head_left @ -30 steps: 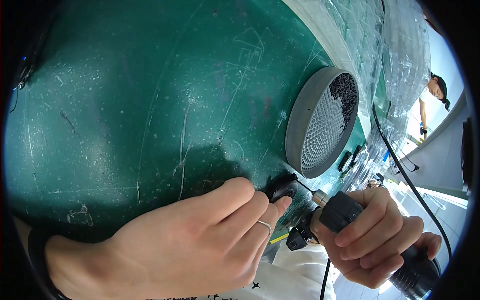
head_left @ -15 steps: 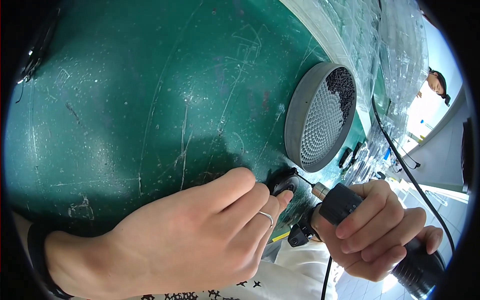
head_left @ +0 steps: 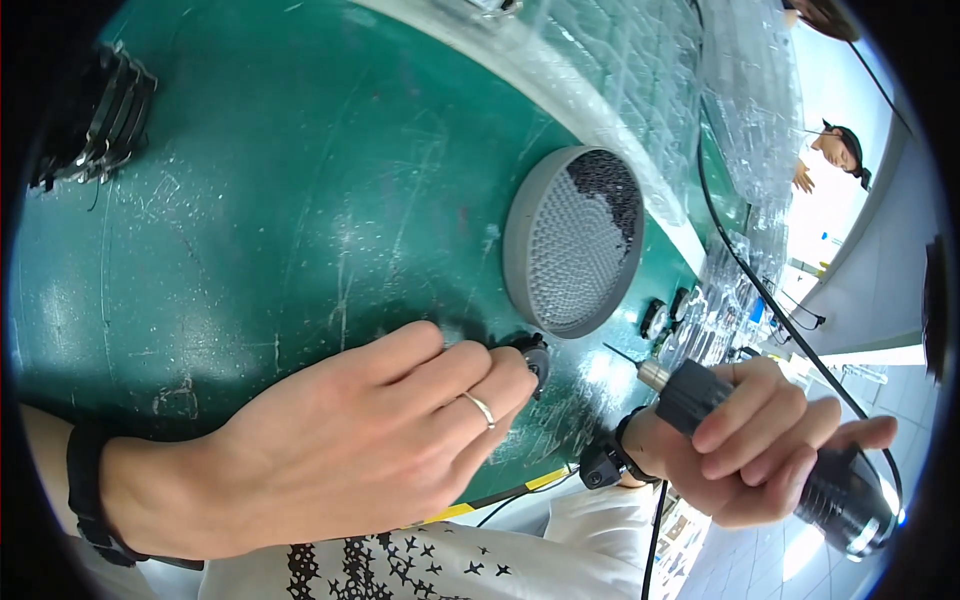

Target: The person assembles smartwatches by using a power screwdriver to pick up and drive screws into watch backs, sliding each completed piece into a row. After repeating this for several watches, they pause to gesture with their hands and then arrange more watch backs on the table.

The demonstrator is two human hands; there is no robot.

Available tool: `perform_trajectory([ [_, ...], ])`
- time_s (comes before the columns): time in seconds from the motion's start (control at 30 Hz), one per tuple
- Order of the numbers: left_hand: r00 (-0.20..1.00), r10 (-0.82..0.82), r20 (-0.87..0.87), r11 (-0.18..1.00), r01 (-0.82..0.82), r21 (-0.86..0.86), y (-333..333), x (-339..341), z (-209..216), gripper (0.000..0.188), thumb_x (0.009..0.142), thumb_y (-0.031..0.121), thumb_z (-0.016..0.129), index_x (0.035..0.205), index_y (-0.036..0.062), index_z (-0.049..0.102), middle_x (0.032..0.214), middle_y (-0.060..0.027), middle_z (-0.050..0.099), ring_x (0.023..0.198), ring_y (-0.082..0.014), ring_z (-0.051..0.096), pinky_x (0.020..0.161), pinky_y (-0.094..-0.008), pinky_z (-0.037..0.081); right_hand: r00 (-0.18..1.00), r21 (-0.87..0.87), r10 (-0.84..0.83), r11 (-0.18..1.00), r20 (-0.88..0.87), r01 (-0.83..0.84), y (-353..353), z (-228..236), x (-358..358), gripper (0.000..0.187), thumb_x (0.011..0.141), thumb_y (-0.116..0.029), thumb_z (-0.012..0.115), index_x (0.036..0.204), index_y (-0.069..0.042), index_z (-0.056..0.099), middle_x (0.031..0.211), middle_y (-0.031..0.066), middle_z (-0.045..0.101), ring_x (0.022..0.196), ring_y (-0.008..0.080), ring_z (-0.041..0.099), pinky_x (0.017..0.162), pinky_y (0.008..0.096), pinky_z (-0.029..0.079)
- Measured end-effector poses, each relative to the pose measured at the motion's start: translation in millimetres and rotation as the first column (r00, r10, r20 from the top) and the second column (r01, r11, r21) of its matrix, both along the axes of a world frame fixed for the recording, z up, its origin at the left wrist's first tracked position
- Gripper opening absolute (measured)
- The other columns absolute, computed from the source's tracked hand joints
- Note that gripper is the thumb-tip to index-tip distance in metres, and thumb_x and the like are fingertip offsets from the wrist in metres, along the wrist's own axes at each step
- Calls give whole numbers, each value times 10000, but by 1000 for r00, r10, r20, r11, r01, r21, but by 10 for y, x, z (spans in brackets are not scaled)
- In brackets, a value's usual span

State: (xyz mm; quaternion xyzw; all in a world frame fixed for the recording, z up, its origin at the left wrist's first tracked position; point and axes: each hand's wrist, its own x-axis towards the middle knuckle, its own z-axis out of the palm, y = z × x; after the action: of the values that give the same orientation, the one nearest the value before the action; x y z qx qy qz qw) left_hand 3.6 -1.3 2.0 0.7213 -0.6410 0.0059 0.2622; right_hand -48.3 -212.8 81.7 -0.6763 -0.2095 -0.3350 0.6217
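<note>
My left hand [head_left: 370,440], a ring on one finger, is closed around a small black round part [head_left: 539,364] on the green tabletop. The fingers cover much of that part. An electric screwdriver [head_left: 692,398] is gripped in my right hand [head_left: 745,445], its thin bit pointing up and left. The bit's tip is apart from the black part, a short way to its right. Just beyond both hands stands a round grey tray [head_left: 512,250] with a dimpled bottom. Dark small screws [head_left: 608,190] are heaped at its far side.
Stacked black parts with metal edges [head_left: 115,115] stand at the far left. Clear plastic packaging [head_left: 640,70] lies beyond the table's pale edge strip. A black cable [head_left: 745,265] runs down the right side. Two small black parts [head_left: 655,318] lie right of the tray. Another person [head_left: 838,150] is in the background.
The screwdriver has drawn away from the black part, its bit no longer at it. My view has shifted, so the stack at left shows more and the tray sits further left.
</note>
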Motion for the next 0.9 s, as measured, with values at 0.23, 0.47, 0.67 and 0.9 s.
perform_trajectory([
  [0.23,1000,-7,-24,1000,7,-10,-2,4,-29,451,876,175,609,1304,51,683,1220,-65,624,818,-143,511,748,-273,414,998,-89,-23,996,-54,18,-112,-172,-6,521,941,-31,505,1454,-17,416,688,20,460,415,97,445,389,259,461],
  [0.47,999,-28,-24,999,28,18,41,36,-19,442,888,178,602,1305,60,685,1308,-48,620,827,-139,481,739,-263,404,996,-97,-63,994,-64,57,-108,-253,15,553,930,-32,512,1470,-29,393,688,21,456,415,96,443,392,257,463],
  [0.67,999,-46,4,998,46,50,45,70,-5,435,889,192,601,1295,69,693,1333,-38,615,814,-135,457,732,-255,394,994,-87,-52,995,-92,44,-159,-232,-21,586,930,-32,523,1494,-37,365,689,30,470,415,99,459,394,259,467],
  [0.9,999,-49,-24,997,50,50,35,72,-4,439,886,197,603,1298,79,698,1348,-45,613,811,-134,454,735,-256,392,994,-88,-24,996,-108,15,-174,-286,-18,574,942,-40,535,1492,-38,371,684,34,480,419,105,481,407,268,477],
])
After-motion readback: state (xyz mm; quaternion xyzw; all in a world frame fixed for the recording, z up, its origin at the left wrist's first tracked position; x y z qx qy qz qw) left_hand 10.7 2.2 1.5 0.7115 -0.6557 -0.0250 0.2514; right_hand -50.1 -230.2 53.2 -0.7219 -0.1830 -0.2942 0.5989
